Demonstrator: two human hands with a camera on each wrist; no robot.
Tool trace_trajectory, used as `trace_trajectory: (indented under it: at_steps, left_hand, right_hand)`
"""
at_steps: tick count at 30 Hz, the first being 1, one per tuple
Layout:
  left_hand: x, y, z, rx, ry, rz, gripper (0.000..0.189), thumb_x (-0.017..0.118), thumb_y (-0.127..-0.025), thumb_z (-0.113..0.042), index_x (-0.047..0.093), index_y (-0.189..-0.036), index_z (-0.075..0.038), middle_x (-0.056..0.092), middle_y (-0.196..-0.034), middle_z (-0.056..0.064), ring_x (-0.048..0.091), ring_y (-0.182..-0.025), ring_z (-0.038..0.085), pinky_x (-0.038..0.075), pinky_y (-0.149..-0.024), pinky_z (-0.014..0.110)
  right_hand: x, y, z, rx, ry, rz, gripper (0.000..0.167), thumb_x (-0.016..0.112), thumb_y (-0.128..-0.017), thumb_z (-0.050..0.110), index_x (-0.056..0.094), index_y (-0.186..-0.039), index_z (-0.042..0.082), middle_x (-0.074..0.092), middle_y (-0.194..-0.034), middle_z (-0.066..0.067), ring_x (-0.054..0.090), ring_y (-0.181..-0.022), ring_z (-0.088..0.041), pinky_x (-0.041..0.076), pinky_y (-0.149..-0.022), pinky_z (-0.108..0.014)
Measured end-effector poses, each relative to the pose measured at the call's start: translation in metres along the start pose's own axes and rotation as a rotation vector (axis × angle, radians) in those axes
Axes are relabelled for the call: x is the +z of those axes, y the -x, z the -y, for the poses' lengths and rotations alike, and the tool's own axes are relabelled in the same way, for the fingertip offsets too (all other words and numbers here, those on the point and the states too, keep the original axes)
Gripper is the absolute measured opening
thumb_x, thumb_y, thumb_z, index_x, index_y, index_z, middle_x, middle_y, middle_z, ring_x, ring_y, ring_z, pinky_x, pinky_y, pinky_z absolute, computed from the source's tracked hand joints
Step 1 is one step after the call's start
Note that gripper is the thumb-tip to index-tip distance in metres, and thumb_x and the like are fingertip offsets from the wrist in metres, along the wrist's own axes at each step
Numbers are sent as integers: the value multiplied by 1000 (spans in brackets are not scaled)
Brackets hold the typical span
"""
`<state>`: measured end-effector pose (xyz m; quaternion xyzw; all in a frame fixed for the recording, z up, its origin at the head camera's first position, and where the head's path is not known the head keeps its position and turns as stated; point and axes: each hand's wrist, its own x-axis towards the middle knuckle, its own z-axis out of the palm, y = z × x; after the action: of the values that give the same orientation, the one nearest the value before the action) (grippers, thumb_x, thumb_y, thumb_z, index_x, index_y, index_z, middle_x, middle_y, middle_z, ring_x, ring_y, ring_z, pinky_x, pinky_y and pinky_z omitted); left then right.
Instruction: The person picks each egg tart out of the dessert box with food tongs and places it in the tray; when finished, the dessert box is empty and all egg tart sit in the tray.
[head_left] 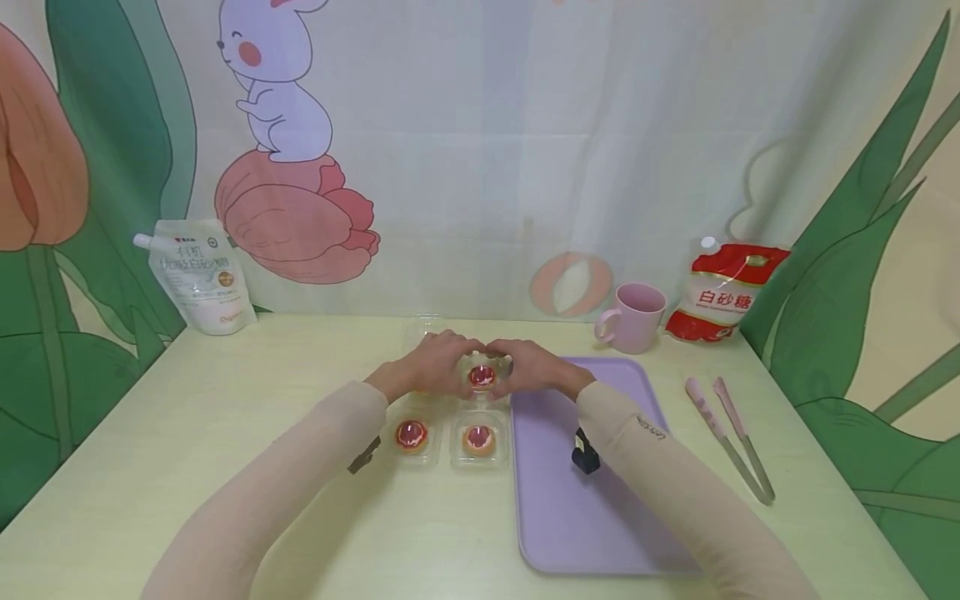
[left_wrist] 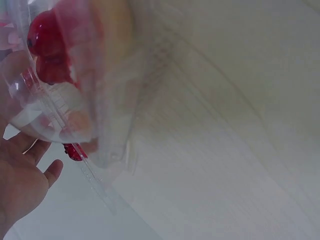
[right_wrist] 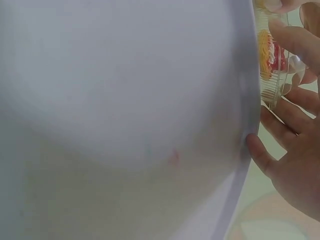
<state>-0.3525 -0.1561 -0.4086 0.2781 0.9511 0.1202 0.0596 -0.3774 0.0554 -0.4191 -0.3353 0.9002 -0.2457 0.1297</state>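
Clear plastic box (head_left: pixel 481 399): between both hands, one red-topped tart (head_left: pixel 482 377) inside; can't tell if its lid is all the way closed.
Left hand (head_left: pixel 441 365) and right hand (head_left: pixel 528 367): half curled, each holding one side of that box.
Two front boxes (head_left: pixel 480 462): tarts inside, lids look closed, so probably done.
Back-left plastic (head_left: pixel 424 327): partly hidden, maybe left to do.
Purple tray (head_left: pixel 551 525): just beside, rightward.

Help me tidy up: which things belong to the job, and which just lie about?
Likely job: boxed tart between left hand and right hand; nearer boxed tarts; perhaps purple tray.
Probably lying about: pink mug; tongs; white pouch; red pouch.
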Motion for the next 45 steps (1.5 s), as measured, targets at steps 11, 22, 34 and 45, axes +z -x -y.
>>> trace_trajectory:
  at_steps: [11,22,34,45]
  left_hand:
    - [8,-1,-4,-11,-127,-41,81,83,-79,-43,45,-147,-18,59,-135,8,49,-126,26,33,-113,51]
    - [7,3,-6,-34,-137,-48,84,82,-79,-45,42,-148,-19,57,-137,8,46,-130,27,32,-114,52]
    - [7,8,-2,-22,-58,-45,93,84,-77,-46,38,-153,-19,54,-141,8,41,-137,28,29,-116,54]
    - [-7,19,5,44,47,-169,81,81,-83,-36,41,-150,-15,49,-149,13,43,-141,34,31,-115,58]
  right_hand:
    - [-5,0,6,-3,12,16,78,83,-79,38,50,-144,8,58,-143,-15,52,-135,-34,40,-112,-51]
    - [-8,-3,6,-3,-16,22,77,83,-79,36,50,-143,8,59,-141,-14,53,-134,-32,43,-110,-49]
    - [-10,-1,4,7,-11,18,80,81,-79,39,47,-147,14,58,-141,-13,50,-136,-32,40,-111,-52]
    - [-25,0,1,31,-146,-56,81,79,-82,37,43,-149,10,60,-140,-14,51,-136,-33,39,-112,-53]
